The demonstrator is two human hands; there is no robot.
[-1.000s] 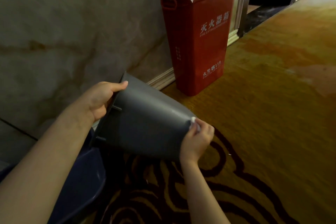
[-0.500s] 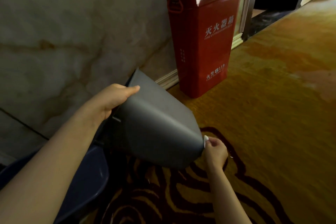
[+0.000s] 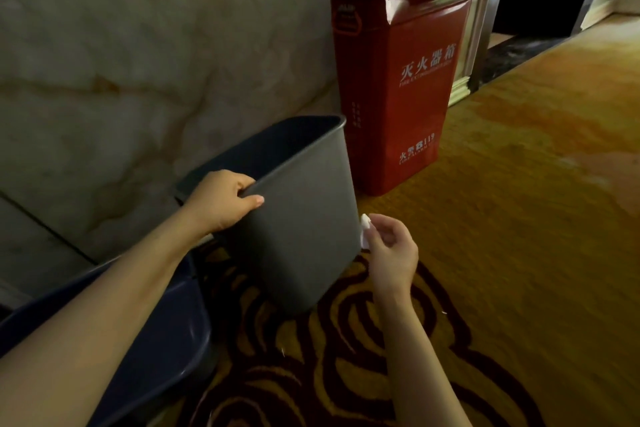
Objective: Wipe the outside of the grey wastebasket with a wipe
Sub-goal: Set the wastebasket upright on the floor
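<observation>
Carpeted floor (image 3: 519, 218), golden yellow, with dark maroon swirls across the near part. Standing upright on it, close against the marble wall, a red fire extinguisher box (image 3: 398, 97) with white lettering on its front. Nearer, just beside that box, a grey wastebasket (image 3: 301, 236), leaning a little, base down at the swirled pattern; hard to tell whether fully resting there. At lower left, next to the wastebasket and by the wall, a dark blue tub (image 3: 183, 347) sitting on the carpet. A few tiny pale specks (image 3: 284, 352) scattered on the pile. Farther back, past the red box, a dark stone threshold (image 3: 512, 52) at the carpet's far edge, by a doorway.
</observation>
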